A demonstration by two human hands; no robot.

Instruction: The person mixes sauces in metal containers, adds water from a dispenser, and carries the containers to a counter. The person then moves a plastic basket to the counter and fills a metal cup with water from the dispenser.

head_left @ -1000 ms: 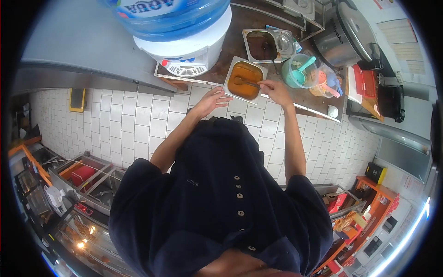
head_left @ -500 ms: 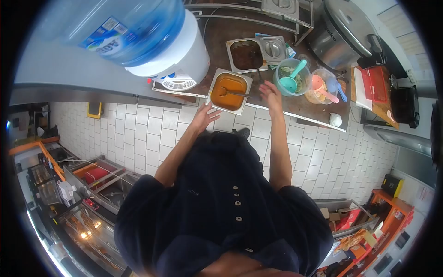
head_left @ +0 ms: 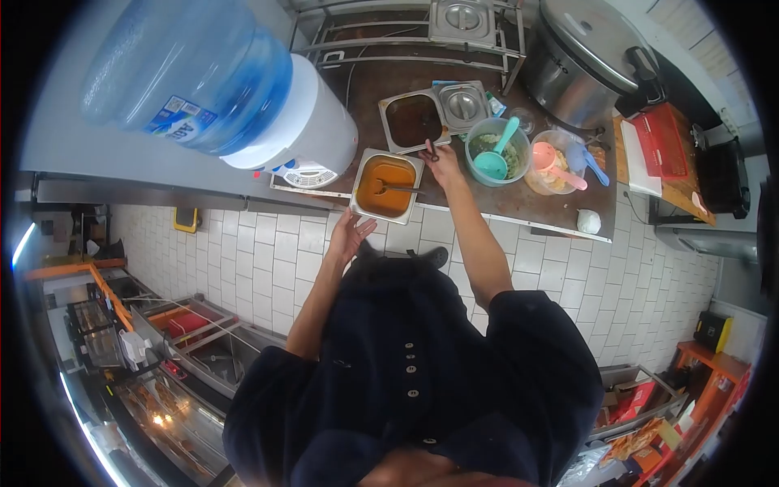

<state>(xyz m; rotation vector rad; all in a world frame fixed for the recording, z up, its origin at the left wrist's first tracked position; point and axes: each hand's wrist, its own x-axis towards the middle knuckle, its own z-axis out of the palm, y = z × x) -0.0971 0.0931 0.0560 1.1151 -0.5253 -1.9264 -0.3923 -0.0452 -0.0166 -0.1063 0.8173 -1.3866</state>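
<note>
A square metal pan of orange sauce point(head_left: 388, 180) sits at the counter's front edge, overhanging it slightly, with a ladle point(head_left: 396, 187) lying in the sauce. My left hand point(head_left: 350, 236) is at the pan's near left corner, fingers stretched out and touching or just under the rim; which one I cannot tell. Behind it stands a second pan, of dark sauce point(head_left: 412, 120). At that pan's near right corner my right hand point(head_left: 443, 167) is closed around a dark utensil handle point(head_left: 434, 154); the utensil's other end is hidden in the sauce.
To the right are a tub with a turquoise scoop point(head_left: 491, 164), a tub with a pink scoop point(head_left: 544, 156) and a large metal cooker point(head_left: 572, 69). A metal lid point(head_left: 464, 107) lies beside the dark pan. A water dispenser point(head_left: 312, 138) stands left.
My right hand has moved left and closed on the handle by the dark sauce. My left hand stays by the orange sauce pan. The camera view has shifted.
</note>
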